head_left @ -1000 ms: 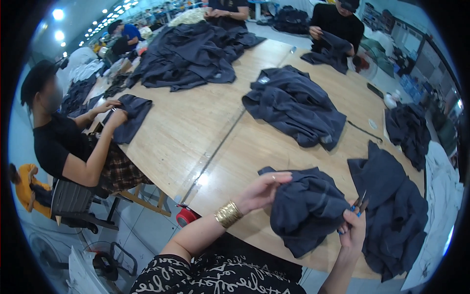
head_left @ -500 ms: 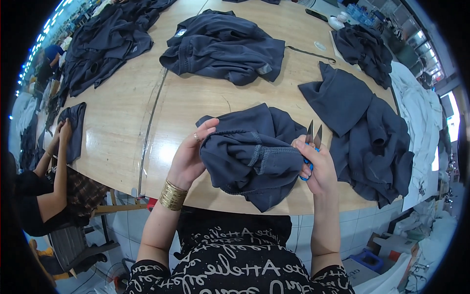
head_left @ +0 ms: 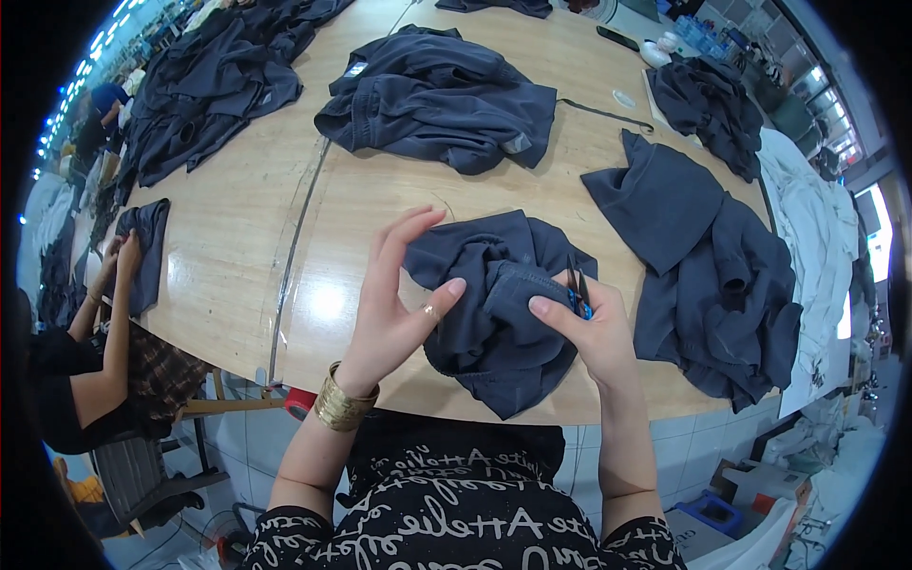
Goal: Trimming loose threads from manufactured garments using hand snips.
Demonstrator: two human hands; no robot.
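Observation:
A dark grey garment (head_left: 508,351) lies bunched on the table in front of me, with a stitched seam showing on top. My left hand (head_left: 394,294) is at its left edge, fingers spread and thumb held apart over the cloth. My right hand (head_left: 594,323) grips the garment's right side, its thumb pressed on the fabric near the seam. Tucked in that same hand is a pair of scissors (head_left: 579,290) with blue handles, the blades pointing away from me. The fingers under the cloth are partly hidden.
Pale wooden table (head_left: 228,285) carries more dark garments: one folded pile (head_left: 437,100) ahead, another heap (head_left: 717,275) at right. A dark strap (head_left: 608,114) and a phone (head_left: 617,38) lie farther off. At left, another person's hands (head_left: 122,255) handle dark cloth.
My left hand has let go of the garment's edge and spread its fingers. My right thumb has come onto the cloth, the scissors have turned, and the garment has sunk into a flatter bunch.

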